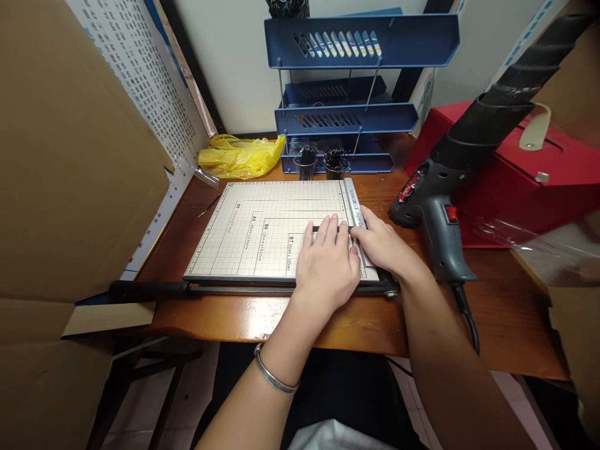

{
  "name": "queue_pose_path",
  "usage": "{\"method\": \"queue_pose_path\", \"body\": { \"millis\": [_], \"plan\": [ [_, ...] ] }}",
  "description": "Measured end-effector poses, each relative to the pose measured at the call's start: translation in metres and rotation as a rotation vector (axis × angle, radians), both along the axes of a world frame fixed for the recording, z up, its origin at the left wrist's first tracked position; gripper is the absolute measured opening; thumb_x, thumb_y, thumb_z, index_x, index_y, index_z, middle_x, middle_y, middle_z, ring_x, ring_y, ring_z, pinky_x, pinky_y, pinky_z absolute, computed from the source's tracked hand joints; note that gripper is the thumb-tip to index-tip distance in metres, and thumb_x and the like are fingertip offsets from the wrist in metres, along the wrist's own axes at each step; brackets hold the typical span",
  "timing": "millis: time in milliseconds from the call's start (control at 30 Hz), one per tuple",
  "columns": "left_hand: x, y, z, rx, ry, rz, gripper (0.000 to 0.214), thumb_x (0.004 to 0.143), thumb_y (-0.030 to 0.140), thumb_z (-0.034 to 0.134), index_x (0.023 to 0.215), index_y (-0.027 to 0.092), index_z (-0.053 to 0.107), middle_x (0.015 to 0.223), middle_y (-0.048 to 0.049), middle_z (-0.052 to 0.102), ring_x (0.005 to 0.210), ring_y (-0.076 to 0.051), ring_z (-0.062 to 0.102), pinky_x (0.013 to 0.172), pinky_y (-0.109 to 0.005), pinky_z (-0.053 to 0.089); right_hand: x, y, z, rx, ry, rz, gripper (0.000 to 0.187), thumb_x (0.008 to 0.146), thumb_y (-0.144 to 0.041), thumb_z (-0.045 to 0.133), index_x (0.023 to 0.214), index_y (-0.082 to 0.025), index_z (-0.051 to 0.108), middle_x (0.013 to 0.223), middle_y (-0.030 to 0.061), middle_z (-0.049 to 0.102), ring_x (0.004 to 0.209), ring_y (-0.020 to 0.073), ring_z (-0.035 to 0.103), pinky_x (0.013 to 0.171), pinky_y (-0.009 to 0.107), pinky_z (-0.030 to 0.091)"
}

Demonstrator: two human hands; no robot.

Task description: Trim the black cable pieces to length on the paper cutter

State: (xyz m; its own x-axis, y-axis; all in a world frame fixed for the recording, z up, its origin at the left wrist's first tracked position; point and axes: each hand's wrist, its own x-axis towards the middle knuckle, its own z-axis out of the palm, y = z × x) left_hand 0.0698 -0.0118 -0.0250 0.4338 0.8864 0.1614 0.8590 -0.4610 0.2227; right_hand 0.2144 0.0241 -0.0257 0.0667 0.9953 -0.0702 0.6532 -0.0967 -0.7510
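Note:
Under my hands lies a paper cutter (pixel 262 237) with a cream gridded board and printed size outlines. My left hand (pixel 327 262) rests flat on its right part, fingers stretched out over a thin black strip (pixel 316 229). Against the metal guide (pixel 352 200) on the board's right edge, my right hand (pixel 382 240) is closed at the strip's right end, its thumb toward the left hand. Most of the strip is hidden by my fingers. The cutter's blade arm (pixel 244 290) lies down along the near edge, its black handle (pixel 150 290) at the left.
A heat gun (pixel 435 212) stands at the right before a red box (pixel 510 169). Behind the cutter are two clear cups of thin black pieces (pixel 307 159), a blue tray rack (pixel 347 119) and a yellow plastic bag (pixel 241 156). Cardboard (pixel 60 156) rises at the left.

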Motion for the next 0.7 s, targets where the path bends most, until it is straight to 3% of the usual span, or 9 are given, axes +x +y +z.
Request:
{"method": "queue_pose_path", "body": {
  "millis": [233, 400, 700],
  "plan": [
    [0.001, 0.0, 0.001, 0.005, 0.008, 0.0, 0.056, 0.105, 0.032, 0.029, 0.155, 0.007, 0.039, 0.164, -0.0142, 0.035, 0.155, -0.025, 0.029, 0.129, -0.052, 0.016, -0.001, 0.003, -0.004, 0.097, -0.076, -0.014, 0.045, 0.096, -0.028, 0.026, 0.122, -0.019, 0.062, 0.148, 0.0125, 0.056, 0.136, 0.0324, 0.053, 0.115, 0.05, 0.037],
    [0.0, 0.0, 0.002, -0.012, 0.024, -0.002, 0.056, 0.106, 0.033, 0.029, 0.155, 0.009, 0.039, 0.165, -0.0134, 0.034, 0.155, -0.025, 0.028, 0.129, -0.054, 0.015, -0.007, -0.003, -0.002, 0.018, -0.144, -0.06, 0.047, 0.098, -0.037, 0.031, 0.137, -0.021, 0.052, 0.142, 0.0153, 0.061, 0.124, 0.0386, 0.061, 0.103, 0.053, 0.044],
    [0.0, 0.001, 0.001, -0.023, 0.009, -0.006, 0.059, 0.106, 0.034, 0.028, 0.157, 0.005, 0.033, 0.166, -0.0131, 0.032, 0.156, -0.025, 0.026, 0.13, -0.05, 0.014, -0.011, -0.005, 0.003, -0.047, -0.281, -0.048, 0.045, 0.097, -0.042, 0.031, 0.131, -0.019, 0.049, 0.125, 0.0224, 0.069, 0.111, 0.0433, 0.066, 0.088, 0.051, 0.048]
  ]
}}
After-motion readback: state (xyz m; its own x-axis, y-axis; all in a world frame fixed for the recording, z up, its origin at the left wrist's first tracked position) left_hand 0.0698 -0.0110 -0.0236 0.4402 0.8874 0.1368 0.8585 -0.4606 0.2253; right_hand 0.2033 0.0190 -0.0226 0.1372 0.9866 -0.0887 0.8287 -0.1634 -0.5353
